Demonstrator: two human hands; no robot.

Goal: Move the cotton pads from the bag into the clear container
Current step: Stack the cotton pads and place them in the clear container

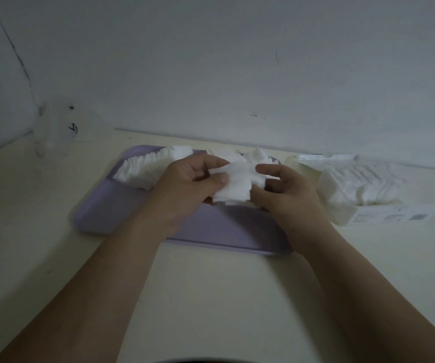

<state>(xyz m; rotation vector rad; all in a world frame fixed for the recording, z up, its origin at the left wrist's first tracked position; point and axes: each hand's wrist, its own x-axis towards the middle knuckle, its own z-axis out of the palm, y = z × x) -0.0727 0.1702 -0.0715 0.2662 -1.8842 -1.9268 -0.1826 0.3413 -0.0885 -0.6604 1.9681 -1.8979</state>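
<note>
Gripping a cotton pad stack [233, 184], left hand [185, 187] and right hand [287, 195] meet above the tray [111, 205].

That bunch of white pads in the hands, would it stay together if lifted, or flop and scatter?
Probably floppy: the cotton pads sag and fan between the left hand and right hand. Likely light and loose, so some may slip out; a slumped row of pads lies on the purple tray.
</note>
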